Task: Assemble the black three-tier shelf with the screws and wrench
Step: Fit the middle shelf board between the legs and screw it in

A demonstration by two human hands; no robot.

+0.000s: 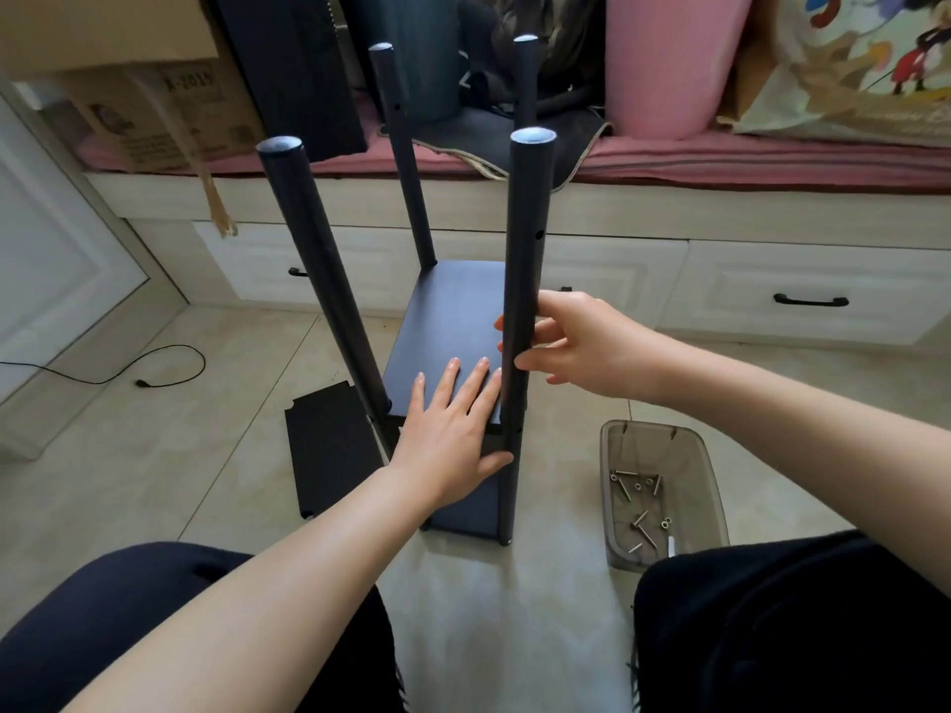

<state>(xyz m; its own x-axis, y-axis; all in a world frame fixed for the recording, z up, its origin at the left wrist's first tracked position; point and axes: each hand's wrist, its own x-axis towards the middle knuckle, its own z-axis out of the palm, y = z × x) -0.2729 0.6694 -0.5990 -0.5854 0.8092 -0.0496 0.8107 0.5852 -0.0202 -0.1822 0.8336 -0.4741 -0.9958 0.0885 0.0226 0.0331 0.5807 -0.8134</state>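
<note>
Two black board tiers (453, 321) were fitted; third board (329, 450) lay on the floor. Left hand (453, 429) pressed flat; right hand (576, 347) grasped the black metal post (525, 280).

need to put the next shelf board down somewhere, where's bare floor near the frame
Bare tile lies in front of the shelf frame, between the knees, and left of the loose black panel toward the black cable. It is crowded between the frame and the screw bin, where the right hand reaches, and around the left hand.

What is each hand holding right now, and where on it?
Right hand grips the near right pole at mid-height. Left hand holds nothing, pressing flat on the shelf board.
</note>
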